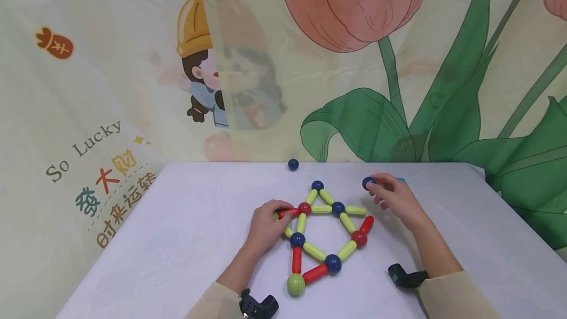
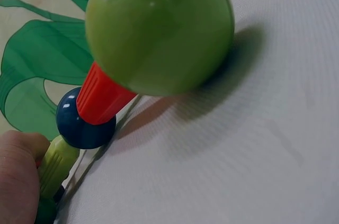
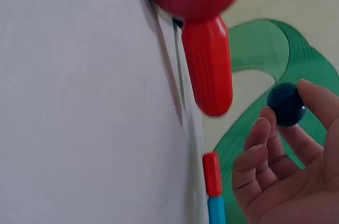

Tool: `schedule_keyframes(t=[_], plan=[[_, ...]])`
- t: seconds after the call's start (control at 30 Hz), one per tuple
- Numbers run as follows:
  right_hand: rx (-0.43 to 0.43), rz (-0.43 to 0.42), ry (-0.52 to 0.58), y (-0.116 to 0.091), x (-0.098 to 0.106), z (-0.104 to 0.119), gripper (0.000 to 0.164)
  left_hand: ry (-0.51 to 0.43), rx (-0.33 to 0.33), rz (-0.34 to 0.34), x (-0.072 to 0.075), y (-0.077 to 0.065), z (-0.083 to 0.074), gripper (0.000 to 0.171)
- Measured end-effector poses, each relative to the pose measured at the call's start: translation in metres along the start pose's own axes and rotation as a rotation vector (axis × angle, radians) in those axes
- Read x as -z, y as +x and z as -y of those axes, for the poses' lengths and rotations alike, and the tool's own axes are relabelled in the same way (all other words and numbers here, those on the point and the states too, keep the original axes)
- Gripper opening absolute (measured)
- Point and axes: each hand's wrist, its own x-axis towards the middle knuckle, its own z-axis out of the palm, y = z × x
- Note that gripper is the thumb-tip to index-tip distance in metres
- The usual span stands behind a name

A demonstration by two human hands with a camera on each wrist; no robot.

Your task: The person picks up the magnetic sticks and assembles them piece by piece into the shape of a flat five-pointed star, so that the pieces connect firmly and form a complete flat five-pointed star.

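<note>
A flat frame of magnetic sticks and balls lies on the table, with yellow-green sticks [image 1: 314, 251], red sticks [image 1: 315, 274], blue balls [image 1: 333, 264], red balls [image 1: 359, 238] and a large green ball [image 1: 296, 284] at the near corner. At its left side my left hand [image 1: 266, 225] pinches a red stick [image 1: 290, 212] joined to a red ball; the fingers partly hide another green ball. Above the table, right of the frame, my right hand [image 1: 398, 200] holds a blue ball [image 3: 286, 104] between thumb and fingers. One red stick [image 3: 207, 68] juts from the right-hand red ball.
A loose blue ball [image 1: 293, 164] sits near the table's back edge. Behind the right hand lie a red stick [image 3: 212, 173] and a blue stick [image 3: 216, 211], end to end. A printed cloth [image 1: 248, 63] hangs behind the white table [image 1: 177, 240].
</note>
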Motion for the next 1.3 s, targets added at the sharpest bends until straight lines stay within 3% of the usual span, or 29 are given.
schedule_keyframes(t=[0.13,0.3,0.5,0.77,1.3], plan=[[-0.074,0.026,-0.013,0.000,0.010,-0.010,0.062,0.005,0.003,0.001,-0.001,0.001,0.000,0.021],[-0.122,0.136,-0.072,0.001,0.016,-0.021,0.064,0.003,0.010,0.001,-0.001,0.000,0.000,0.021],[-0.086,0.192,-0.112,0.000,0.016,-0.029,0.058,-0.006,0.010,-0.001,-0.001,-0.001,-0.001,0.021],[-0.050,0.249,-0.081,-0.004,0.017,-0.030,0.053,0.002,0.014,0.001,-0.002,0.000,0.000,0.020],[-0.014,0.280,-0.074,-0.007,0.019,-0.032,0.055,-0.003,0.015,-0.001,-0.001,-0.001,0.000,0.021]])
